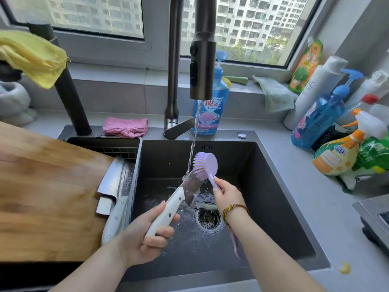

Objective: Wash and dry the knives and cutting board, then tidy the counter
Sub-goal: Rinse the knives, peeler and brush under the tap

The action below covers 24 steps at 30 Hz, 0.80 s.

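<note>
1. Head view: the knife (179, 197) is held inside the sink (263, 186), above the drain (209, 218), with its blade raised into the water stream (194, 133). Its white handle is wrapped by the left grip (147, 234). The lilac brush (207, 167) is clasped by its handle in the right grip (226, 194), bristles set against the blade.
2. Scrubbing one blade face is judged to be the step in hand. The wet handle should be held firmly, with the edge turned away from the fingers. Strokes are best drawn from spine to edge, never along the edge. The blade should then be turned so that the other face and the joint at the handle are reached.
3. Just left of the sink, a cleaver (117, 175) and what seems a second blade are laid on the edge of the cutting board (42, 197). Neither looks dried yet.
4. The knife's tip is lost behind bristles and splashing water, and its far face is not shown. It cannot be told how many knives are stacked left of the sink. The board is cut off at the frame's left edge. A pale object beside the drain cannot be identified.
</note>
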Available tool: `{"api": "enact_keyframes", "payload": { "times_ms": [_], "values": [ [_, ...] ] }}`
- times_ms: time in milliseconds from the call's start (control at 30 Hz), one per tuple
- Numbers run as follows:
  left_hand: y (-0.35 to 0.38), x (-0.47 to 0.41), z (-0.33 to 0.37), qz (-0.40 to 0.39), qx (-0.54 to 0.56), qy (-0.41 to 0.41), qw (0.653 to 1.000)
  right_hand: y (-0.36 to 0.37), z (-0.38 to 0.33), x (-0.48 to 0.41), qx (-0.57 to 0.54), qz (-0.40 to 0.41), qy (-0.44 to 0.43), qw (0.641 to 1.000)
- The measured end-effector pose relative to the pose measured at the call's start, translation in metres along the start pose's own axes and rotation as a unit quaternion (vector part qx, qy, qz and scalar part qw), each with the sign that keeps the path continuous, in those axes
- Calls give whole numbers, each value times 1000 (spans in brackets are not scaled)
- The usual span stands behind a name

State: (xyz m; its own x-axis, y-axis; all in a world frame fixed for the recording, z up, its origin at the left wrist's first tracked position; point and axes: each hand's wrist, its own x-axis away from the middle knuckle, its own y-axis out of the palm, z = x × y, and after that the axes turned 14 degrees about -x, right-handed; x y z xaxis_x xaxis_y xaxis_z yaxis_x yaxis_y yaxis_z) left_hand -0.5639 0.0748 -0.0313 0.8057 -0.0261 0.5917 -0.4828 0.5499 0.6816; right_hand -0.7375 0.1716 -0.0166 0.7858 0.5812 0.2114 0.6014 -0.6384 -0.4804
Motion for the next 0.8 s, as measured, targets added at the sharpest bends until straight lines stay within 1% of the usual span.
{"api": "enact_keyframes", "payload": {
  "times_ms": [33,67,167,200,233,300,333,367,400,467,533,567,633,667,700,733,767,800],
  "values": [
    [2,0,-2,9,-5,-3,1000,-2,0,-3,-1,13,10,1000],
    [0,-1,-3,9,0,-1,1000,-3,3,-1,4,2,8,1000],
    [-4,5,3,-6,17,21,1000,3,10,34,54,-90,-46,993],
    [-6,8,5,-8,16,27,999,5,13,39,61,-105,-54,991],
    [-5,9,6,-10,10,27,1000,4,14,36,62,-98,-53,992],
    [0,9,4,-8,-6,18,1000,0,14,15,31,-45,-17,998],
    [2,9,2,1,-20,11,1000,-3,12,8,12,-16,-7,1000],
    [3,8,0,13,-31,7,999,-4,10,5,7,-5,-8,1000],
    [4,7,0,25,-34,7,999,-4,9,7,15,-15,-18,1000],
    [2,7,2,45,-29,10,999,2,9,20,50,-69,-52,995],
    [0,9,4,65,-44,11,997,5,11,28,82,-106,-57,989],
    [-1,10,3,75,-65,8,995,3,12,22,86,-102,-51,990],
    [1,11,-1,96,-144,-1,985,-5,12,7,58,-49,-19,997],
    [2,10,-4,112,-205,-3,972,-10,12,2,40,-15,-2,999],
    [3,8,-6,137,-274,4,952,-15,13,1,30,6,8,1000],
    [4,5,-6,169,-344,22,923,-17,13,2,28,9,4,1000],
    [3,3,-4,208,-414,43,885,-17,12,7,39,-10,-6,999],
    [1,1,-1,250,-481,63,838,-14,12,13,67,-42,-15,997]
  ]
}}
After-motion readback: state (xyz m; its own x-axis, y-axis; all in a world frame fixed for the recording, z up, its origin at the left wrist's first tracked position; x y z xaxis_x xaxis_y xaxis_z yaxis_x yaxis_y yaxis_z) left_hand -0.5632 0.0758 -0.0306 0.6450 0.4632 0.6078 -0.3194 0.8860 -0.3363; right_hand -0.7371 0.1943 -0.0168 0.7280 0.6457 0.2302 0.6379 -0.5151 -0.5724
